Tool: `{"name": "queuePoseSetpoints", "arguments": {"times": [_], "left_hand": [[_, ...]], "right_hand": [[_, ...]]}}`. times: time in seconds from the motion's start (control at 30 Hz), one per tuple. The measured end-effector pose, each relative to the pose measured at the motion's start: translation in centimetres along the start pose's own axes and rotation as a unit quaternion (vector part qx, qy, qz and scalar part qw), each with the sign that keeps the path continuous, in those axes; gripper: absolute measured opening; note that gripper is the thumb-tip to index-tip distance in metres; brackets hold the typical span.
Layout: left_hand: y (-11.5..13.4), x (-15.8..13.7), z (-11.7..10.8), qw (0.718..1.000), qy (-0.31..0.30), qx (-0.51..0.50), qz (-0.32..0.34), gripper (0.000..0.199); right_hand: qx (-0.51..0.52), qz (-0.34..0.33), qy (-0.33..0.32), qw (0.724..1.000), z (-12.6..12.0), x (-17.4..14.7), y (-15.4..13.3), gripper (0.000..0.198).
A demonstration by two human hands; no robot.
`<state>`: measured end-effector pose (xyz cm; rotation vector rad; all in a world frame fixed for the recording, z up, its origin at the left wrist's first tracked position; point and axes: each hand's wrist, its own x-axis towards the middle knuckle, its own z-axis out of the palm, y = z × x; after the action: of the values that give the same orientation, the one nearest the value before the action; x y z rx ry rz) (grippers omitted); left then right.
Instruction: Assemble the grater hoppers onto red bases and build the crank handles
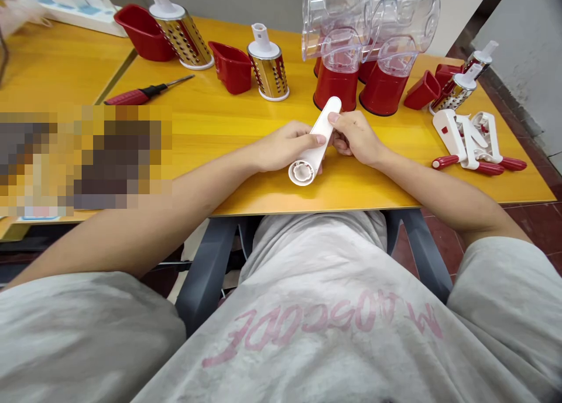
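Note:
A long white plastic crank arm (319, 135) with a round, toothed socket at its near end is held slantwise above the table's front part. My left hand (290, 145) grips it around the middle, thumb on top and fingers mostly hidden beneath. At the far end, my right hand (356, 135) is closed on the same piece, its thumb pressed on the edge and its other fingers curled under. Whether those curled fingers also hold something small cannot be made out.
Behind my hands stand red grater bases (336, 86) with clear housings (336, 17). Gold grater drums (268, 69) and red pushers (230, 68) are further left, near a screwdriver (143, 93). White cranks with red handles (468, 143) lie at right. Part of the left side is pixelated.

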<state>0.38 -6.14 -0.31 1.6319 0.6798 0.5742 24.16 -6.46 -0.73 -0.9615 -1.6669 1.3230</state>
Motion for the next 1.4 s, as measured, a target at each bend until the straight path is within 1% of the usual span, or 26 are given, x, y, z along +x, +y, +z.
{"name": "queuePoseSetpoints", "arguments": {"times": [0.1, 0.2, 0.3, 0.43, 0.5, 0.57, 0.63, 0.73, 0.77, 0.8, 0.87, 0.9, 0.97, 1.0, 1.07, 1.1, 1.17, 1.23, 1.3, 1.4], "left_hand": [[0.2, 0.0, 0.0, 0.998, 0.022, 0.049, 0.028, 0.053], [0.1, 0.1, 0.2, 0.996, 0.022, 0.072, 0.056, 0.052], [0.1, 0.0, 0.8, 0.995, 0.022, 0.067, 0.065, 0.054], [0.2, -0.2, 1.5, 0.996, 0.027, 0.039, 0.071, 0.064], [0.3, -0.2, 1.6, 0.996, 0.023, 0.037, 0.074, 0.068], [0.6, -0.2, 1.3, 0.995, 0.026, 0.042, 0.082, 0.073], [0.9, -0.2, 0.9, 0.995, 0.029, 0.03, 0.088, 0.078], [1.5, -0.5, 0.0, 0.998, -0.009, 0.002, 0.061, 0.083], [1.6, -0.6, -0.4, 0.999, -0.017, 0.011, 0.051, 0.082], [1.7, -0.8, -0.7, 0.998, -0.012, 0.035, 0.044, 0.077], [1.8, -1.2, -1.4, 0.991, 0.037, 0.121, 0.043, 0.062], [1.8, -1.3, -1.8, 0.982, 0.068, 0.168, 0.043, 0.054], [1.7, -1.4, -2.4, 0.956, 0.12, 0.262, 0.049, 0.043], [1.7, -1.4, -2.6, 0.941, 0.138, 0.305, 0.056, 0.039], [1.7, -1.4, -2.9, 0.911, 0.158, 0.372, 0.076, 0.034], [1.7, -1.3, -2.9, 0.9, 0.162, 0.397, 0.083, 0.033], [1.5, -1.1, -2.7, 0.887, 0.157, 0.426, 0.09, 0.035], [1.1, -0.8, -2.3, 0.878, 0.146, 0.448, 0.087, 0.036], [0.7, -0.6, -2.0, 0.862, 0.136, 0.482, 0.081, 0.035], [0.3, -0.3, -1.5, 0.837, 0.129, 0.528, 0.061, 0.033]], "right_hand": [[0.004, 0.01, -0.025, 1.0, 0.3, 0.0, 0.1, 0.086], [0.009, 0.018, -0.035, 0.999, 0.7, 0.2, 0.2, 0.088], [0.017, 0.022, -0.034, 0.999, 0.7, 0.1, 0.3, 0.09], [0.018, 0.024, -0.024, 0.999, 0.8, -0.1, 0.5, 0.091], [0.013, 0.008, -0.021, 1.0, 0.8, -0.3, 0.5, 0.093], [0.002, -0.023, -0.015, 1.0, 0.8, -0.4, 0.3, 0.095], [-0.025, -0.071, -0.003, 0.997, 0.5, -0.5, 0.0, 0.095], [-0.085, -0.152, 0.001, 0.985, -0.6, -0.3, -0.2, 0.102], [-0.105, -0.169, -0.006, 0.98, -1.1, -0.2, -0.2, 0.106], [-0.126, -0.177, -0.015, 0.976, -1.7, -0.1, -0.2, 0.109], [-0.18, -0.167, -0.023, 0.969, -3.0, 0.1, 0.0, 0.11], [-0.214, -0.161, -0.015, 0.963, -3.6, 0.2, 0.1, 0.108], [-0.288, -0.164, 0.032, 0.943, -4.5, 0.2, 0.1, 0.103], [-0.322, -0.177, 0.064, 0.928, -4.8, 0.1, 0.0, 0.101], [-0.385, -0.219, 0.115, 0.889, -4.9, -0.1, -0.4, 0.091], [-0.42, -0.241, 0.122, 0.867, -4.8, -0.3, -0.7, 0.084], [-0.494, -0.271, 0.095, 0.82, -4.1, -0.6, -1.2, 0.073], [-0.562, -0.265, 0.038, 0.783, -3.1, -0.8, -1.5, 0.066], [-0.605, -0.228, -0.004, 0.763, -2.0, -0.9, -1.3, 0.066], [-0.641, -0.165, -0.028, 0.749, -0.8, -0.8, -1.0, 0.066]]}}
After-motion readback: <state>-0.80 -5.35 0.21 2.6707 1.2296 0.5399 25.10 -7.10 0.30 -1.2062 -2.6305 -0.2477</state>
